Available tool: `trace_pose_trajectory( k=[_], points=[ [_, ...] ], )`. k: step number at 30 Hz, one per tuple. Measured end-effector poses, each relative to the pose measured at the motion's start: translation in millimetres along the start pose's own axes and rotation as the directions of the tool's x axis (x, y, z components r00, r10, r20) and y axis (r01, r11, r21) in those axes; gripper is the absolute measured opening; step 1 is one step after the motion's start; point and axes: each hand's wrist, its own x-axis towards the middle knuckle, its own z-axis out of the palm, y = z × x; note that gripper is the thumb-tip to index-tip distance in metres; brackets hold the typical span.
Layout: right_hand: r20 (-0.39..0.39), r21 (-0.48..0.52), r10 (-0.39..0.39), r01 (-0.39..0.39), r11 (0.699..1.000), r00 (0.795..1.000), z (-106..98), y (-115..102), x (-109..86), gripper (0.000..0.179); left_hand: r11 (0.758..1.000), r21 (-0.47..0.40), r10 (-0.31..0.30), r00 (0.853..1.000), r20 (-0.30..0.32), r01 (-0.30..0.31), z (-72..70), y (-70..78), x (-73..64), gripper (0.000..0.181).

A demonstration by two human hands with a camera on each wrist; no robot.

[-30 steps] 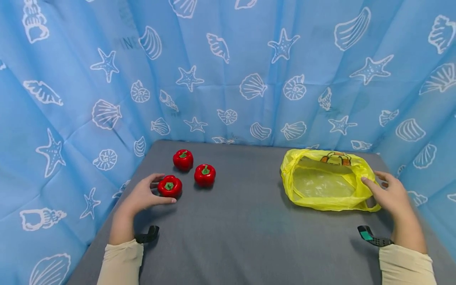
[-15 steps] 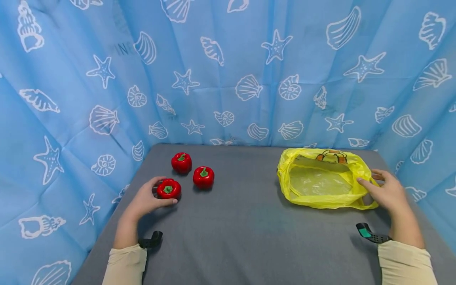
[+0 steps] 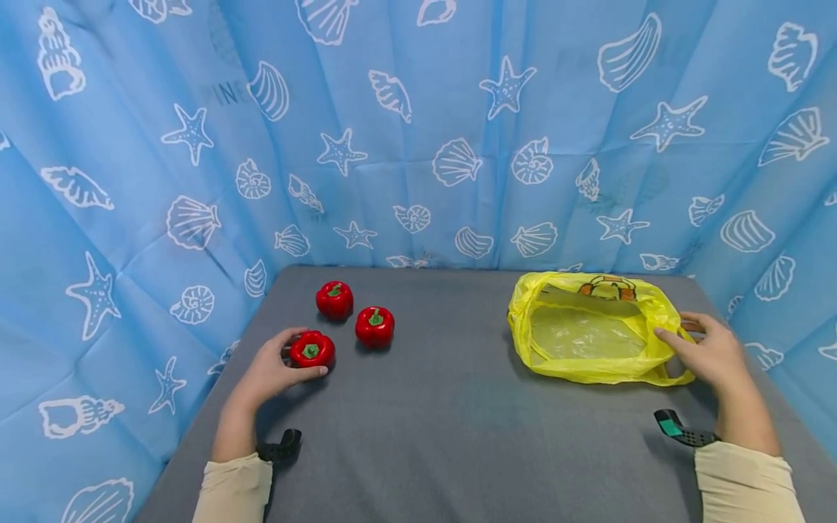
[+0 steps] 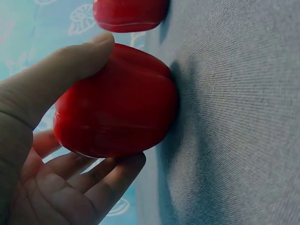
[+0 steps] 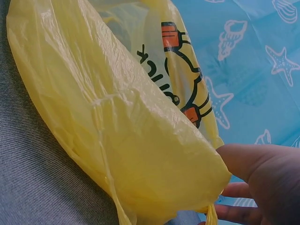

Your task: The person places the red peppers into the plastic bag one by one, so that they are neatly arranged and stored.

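On the left in the head view, my left hand grips a red bell pepper with a green stem. The left wrist view shows my thumb along one side of this pepper and my fingers along the other, close to the cloth. Two more red bell peppers, a far one and a nearer one, stand just behind it. At the right, my right hand pinches the side rim of a yellow plastic bag. The bag's mouth stands wide and faces up; some right fingers are hidden behind its edge.
A grey cloth covers the table, and its middle lies between the peppers and the bag. Blue curtains with white shells and starfish hang around the back and sides. A black strap is on the left wrist, another on the right.
My left thumb and fingers have closed in around the nearest pepper, which stays in about the same spot. The right hand keeps its hold on the bag; the head view has shifted slightly.
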Motion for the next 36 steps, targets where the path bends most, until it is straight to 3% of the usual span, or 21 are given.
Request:
trace_pose_trajectory(
  k=[11,17,26,36],
  points=[
    [0.014,0.015,0.005,-0.005,1.000,1.000,-1.9,-0.4,0.4,0.091,1.000,-0.011,0.028,1.000,0.010,-0.028,5.9,8.2,-4.5,0.091],
    [0.012,0.017,0.001,-0.001,1.000,1.000,-2.5,-1.4,1.9,0.091,0.995,-0.045,0.084,0.996,0.017,-0.084,9.8,17.5,-8.7,0.087],
    [0.012,0.020,-0.003,0.003,1.000,1.000,-3.4,-1.9,-1.1,0.090,0.990,-0.045,0.131,0.991,0.013,-0.130,13.7,41.0,-8.7,0.089],
    [0.019,0.032,-0.009,0.008,0.999,1.000,-3.5,-3.5,-2.5,0.088,0.970,-0.130,0.210,0.977,0.043,-0.203,23.7,73.0,-3.5,0.089]
  ],
)
